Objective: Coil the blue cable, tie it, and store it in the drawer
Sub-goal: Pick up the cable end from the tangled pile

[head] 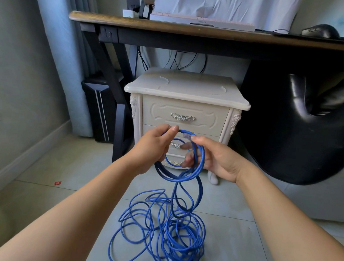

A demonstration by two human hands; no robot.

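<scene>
A long blue cable [163,228] lies in a loose tangle on the tiled floor in front of me. A few small loops of it hang between my hands. My left hand [152,147] pinches the cable at the top of the loops. My right hand [211,157] grips the loops from the right, thumb on top near the clear plug end. Behind the hands stands a cream nightstand [186,87] whose top drawer [185,116] is closed, with a silver handle. The lower drawers are partly hidden by my hands.
A dark wooden desk [191,30] spans above the nightstand, with a keyboard and a mouse on it. A black chair [305,126] sits at right. A black computer case [99,109] and the desk leg stand at left. A red scrap [57,183] lies on the floor.
</scene>
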